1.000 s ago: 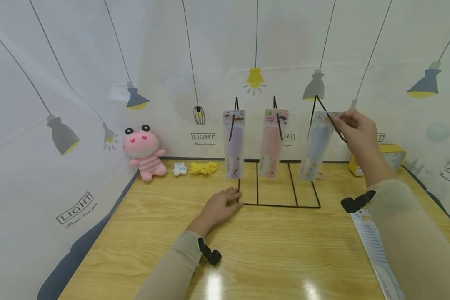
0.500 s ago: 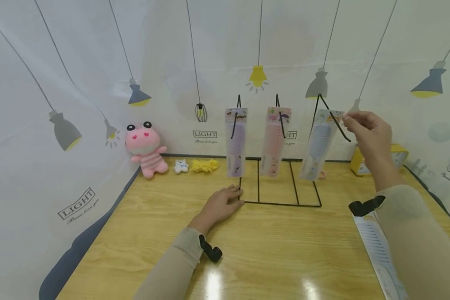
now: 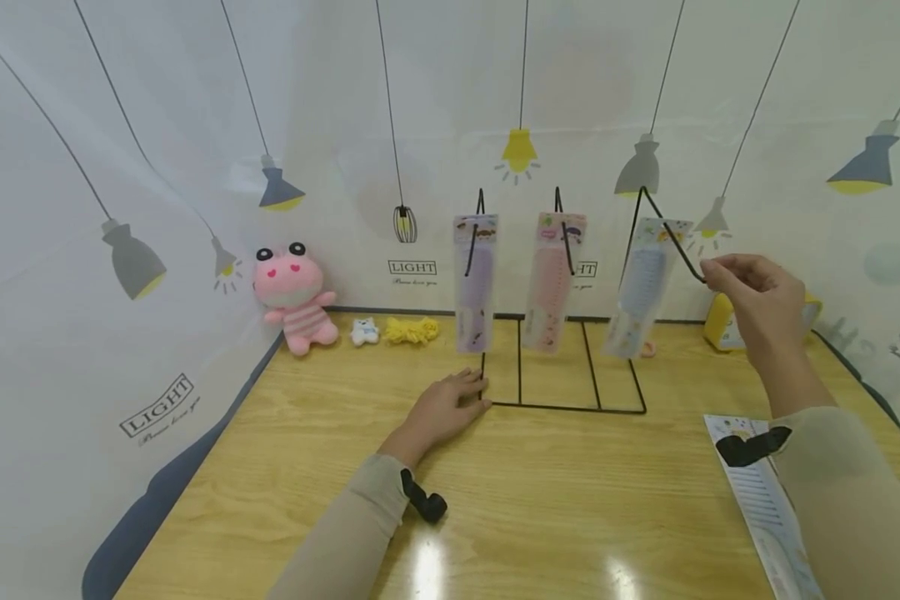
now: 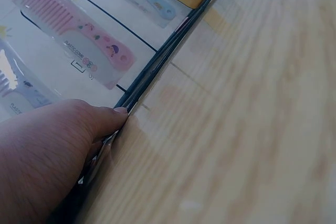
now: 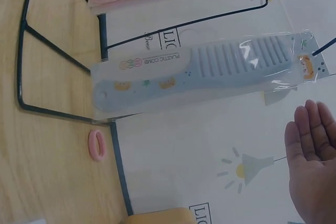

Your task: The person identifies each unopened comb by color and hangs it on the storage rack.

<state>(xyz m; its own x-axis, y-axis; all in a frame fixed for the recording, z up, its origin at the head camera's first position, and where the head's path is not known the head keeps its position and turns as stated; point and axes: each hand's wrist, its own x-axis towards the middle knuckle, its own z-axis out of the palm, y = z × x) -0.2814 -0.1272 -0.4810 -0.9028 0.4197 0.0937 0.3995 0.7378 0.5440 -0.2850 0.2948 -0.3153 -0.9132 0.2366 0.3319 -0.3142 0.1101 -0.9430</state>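
Observation:
A black wire rack stands on the table with three packaged plastic combs on its hooks: a purple comb, a pink comb and a blue comb. The blue one hangs tilted on the right-hand hook. My right hand is beside that hook's tip, apart from the package; its fingers look straight in the right wrist view. My left hand rests on the rack's front left corner, its thumb against the base wire. The other left fingers are partly hidden in the left wrist view.
Another packaged comb lies on the table by my right forearm. A yellow clock and a pink ring are behind the rack's right side. A pink plush toy, a small white bear and yellow yarn sit back left.
My right hand has let go of the blue comb's package and moved down and right. The package stays hanging on the hook. My left hand keeps its place on the rack.

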